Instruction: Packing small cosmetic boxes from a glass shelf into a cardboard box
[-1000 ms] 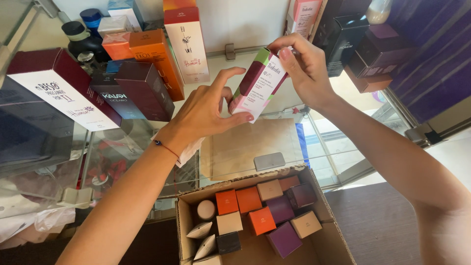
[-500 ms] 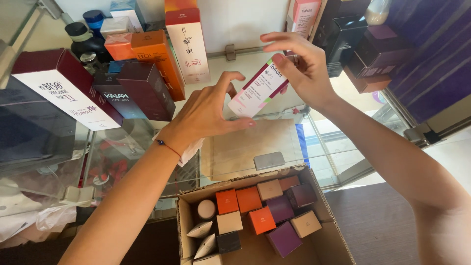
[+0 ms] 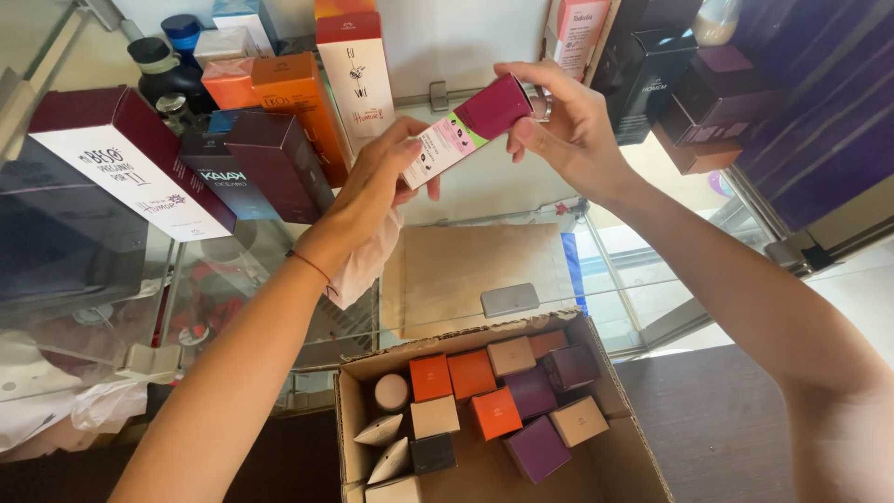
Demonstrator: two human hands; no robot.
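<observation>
Both my hands hold one slim carton [image 3: 467, 130], maroon at the upper right end and white with pink and green patches at the lower left end. It lies tilted, almost flat, above a glass shelf. My left hand [image 3: 372, 191] grips the white end and also keeps a white cloth [image 3: 363, 265] tucked under the palm. My right hand [image 3: 568, 126] pinches the maroon end with fingers and thumb.
An open cardboard box [image 3: 596, 447] below holds several small orange, purple and beige cartons. Tall maroon, orange and white cartons [image 3: 279, 158] and dark bottles [image 3: 154, 65] stand at the left of the glass shelf. Dark boxes [image 3: 689, 84] are stacked at the upper right.
The slim carton has tipped from nearly upright to almost flat and moved slightly up. My left hand slid onto its white end; my right hand keeps the maroon end.
</observation>
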